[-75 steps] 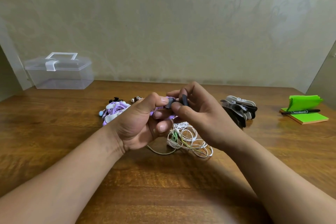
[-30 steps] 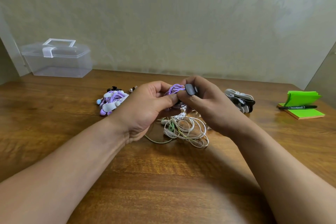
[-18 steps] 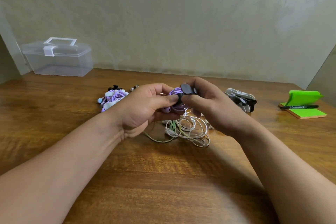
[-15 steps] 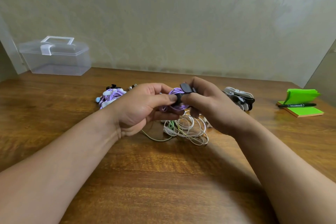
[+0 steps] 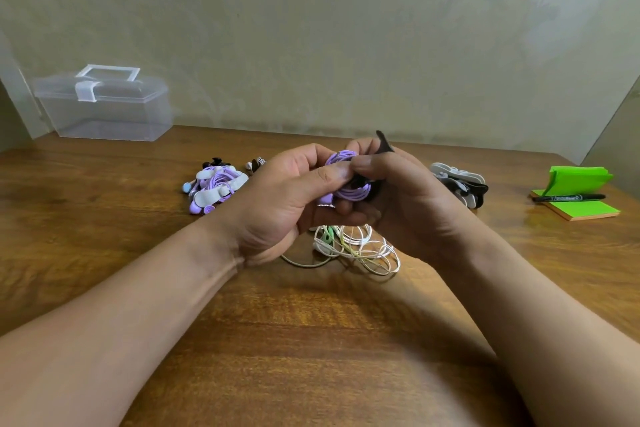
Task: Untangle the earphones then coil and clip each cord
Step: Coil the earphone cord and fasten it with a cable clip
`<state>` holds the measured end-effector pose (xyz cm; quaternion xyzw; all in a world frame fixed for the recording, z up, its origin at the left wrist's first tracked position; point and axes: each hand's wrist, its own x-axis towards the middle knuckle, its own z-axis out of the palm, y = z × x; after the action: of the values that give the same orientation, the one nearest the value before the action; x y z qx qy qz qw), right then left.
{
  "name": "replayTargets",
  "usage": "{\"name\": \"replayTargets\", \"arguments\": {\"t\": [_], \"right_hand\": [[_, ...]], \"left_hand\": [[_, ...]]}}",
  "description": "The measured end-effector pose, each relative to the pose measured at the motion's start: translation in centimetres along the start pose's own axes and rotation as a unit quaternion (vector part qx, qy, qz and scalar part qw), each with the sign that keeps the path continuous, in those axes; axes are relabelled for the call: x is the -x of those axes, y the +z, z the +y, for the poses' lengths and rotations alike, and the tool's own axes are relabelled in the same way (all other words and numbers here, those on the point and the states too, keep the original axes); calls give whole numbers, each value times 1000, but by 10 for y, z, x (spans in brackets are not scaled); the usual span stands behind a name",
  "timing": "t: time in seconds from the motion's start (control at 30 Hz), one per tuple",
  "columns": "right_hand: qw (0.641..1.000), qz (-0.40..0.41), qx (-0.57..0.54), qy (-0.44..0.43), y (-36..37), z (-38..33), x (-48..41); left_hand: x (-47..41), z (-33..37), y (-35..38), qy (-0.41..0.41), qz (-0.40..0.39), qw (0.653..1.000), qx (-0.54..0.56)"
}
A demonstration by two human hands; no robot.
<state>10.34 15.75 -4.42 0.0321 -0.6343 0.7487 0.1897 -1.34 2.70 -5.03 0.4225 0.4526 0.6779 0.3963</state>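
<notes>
Two-handed, head view: grips the purple coiled cord just above the surface in curled left hand fingers, pinches the black clip against it with right hand fingers, shows the clip's tail newly flipped upright, so leaves the fastening undone.

The table is glossy, grained wood – the box clear smooth plastic. The cords look smooth, the wall matt, patterned.
</notes>
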Motion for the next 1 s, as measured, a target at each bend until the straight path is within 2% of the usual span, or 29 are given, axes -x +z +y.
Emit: {"name": "replayTargets", "arguments": {"t": [0.1,0.17,0.2,0.27,0.37,0.47,0.63,0.67,0.73,0.8,0.83,0.9,1.0], "right_hand": [[999,10,-29,8,0,3,0],[999,43,-9,-1,-2,5,-2],[998,64,25,-13,-4,6,-2],[979,115,162,-46,-9,8,-2],[917,150,358,-94,-11,8,2],[889,147,421,-99,-9,5,4],[859,97,503,4,-20,2,6],[862,82,500,33,-24,0,7],[897,46,431,88,-30,-6,8],[941,37,321,102,-38,-11,8],[952,42,290,91,-41,-13,8],[949,57,305,63,-45,-12,7],[924,84,370,41,-43,-8,5]], "left_hand": [[1,-1,-1,2,-17,1000,12],[0,-3,2,2,3,1000,6],[0,-4,4,4,16,1000,0],[-2,-8,7,3,36,999,-9],[-4,-12,10,-2,64,998,-10],[-5,-13,11,-17,69,997,19],[-5,-12,7,-61,59,996,34],[-4,-14,8,-71,56,995,33],[-3,-15,9,-89,47,994,34],[-4,-14,7,-101,46,993,39],[-5,-13,6,-107,46,992,47],[-4,-8,2,-124,40,989,68],[-4,-4,0,-161,9,981,109]]}}
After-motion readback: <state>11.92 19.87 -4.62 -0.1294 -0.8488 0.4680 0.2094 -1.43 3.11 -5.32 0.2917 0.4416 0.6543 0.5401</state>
